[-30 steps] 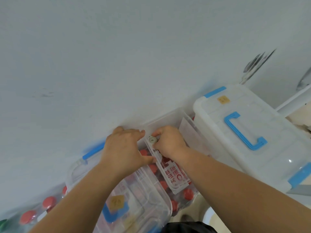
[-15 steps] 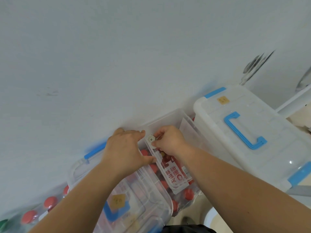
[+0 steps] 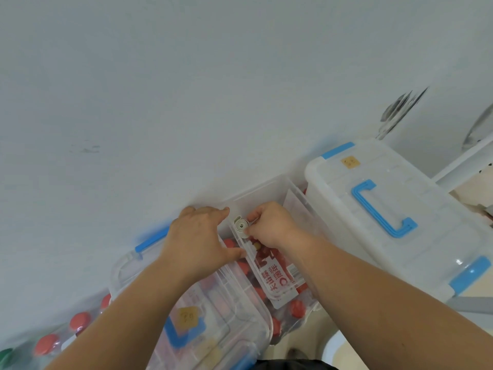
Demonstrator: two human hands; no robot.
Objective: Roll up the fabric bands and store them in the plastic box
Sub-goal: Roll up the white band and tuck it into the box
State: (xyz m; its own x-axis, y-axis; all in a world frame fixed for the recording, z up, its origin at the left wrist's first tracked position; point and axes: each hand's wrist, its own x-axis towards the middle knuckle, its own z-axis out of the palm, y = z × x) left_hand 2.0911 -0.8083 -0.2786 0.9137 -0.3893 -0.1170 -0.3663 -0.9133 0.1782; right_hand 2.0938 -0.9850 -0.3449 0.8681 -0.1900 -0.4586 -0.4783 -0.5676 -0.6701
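A person's right hand (image 3: 269, 225) pinches a rolled fabric band (image 3: 241, 225) at the left rim of the open plastic box (image 3: 261, 193). The left hand (image 3: 201, 236) rests flat, fingers straight, on the lidded box (image 3: 234, 311) beside it. Over the past second the roll has barely moved. Its outer end seems to have sprung slightly loose, so the band probably needs tightening before it is stowed.

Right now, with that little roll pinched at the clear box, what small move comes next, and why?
Probably lower the rolled band into the open box and release: the right hand pinches it, coiled, right at the box's rim.
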